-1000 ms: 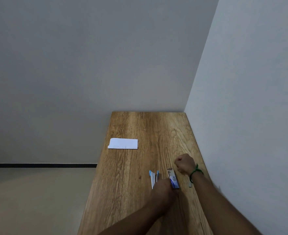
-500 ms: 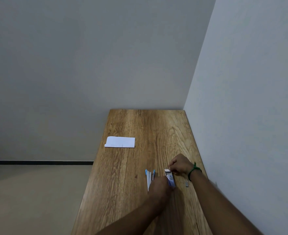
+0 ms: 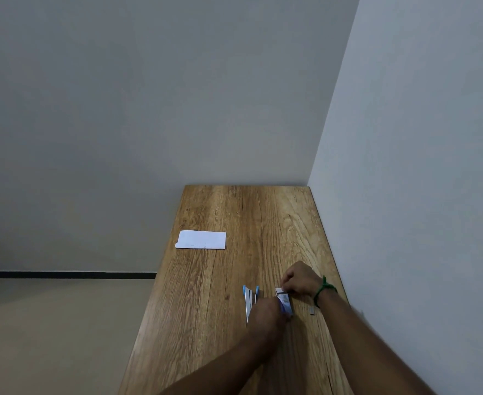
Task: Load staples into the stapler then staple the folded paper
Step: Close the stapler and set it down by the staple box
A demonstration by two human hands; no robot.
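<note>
A: Hands?
B: I see the left hand (image 3: 267,310) gripping the near end of the staple box (image 3: 285,302), and the right hand (image 3: 301,280) fingers pinching its far end.
A: Stapler, paper?
B: The stapler (image 3: 249,302) lies open on the bench (image 3: 234,212), at the box's 9 o'clock. The folded paper (image 3: 201,239) is well apart, at 11 o'clock.
</note>
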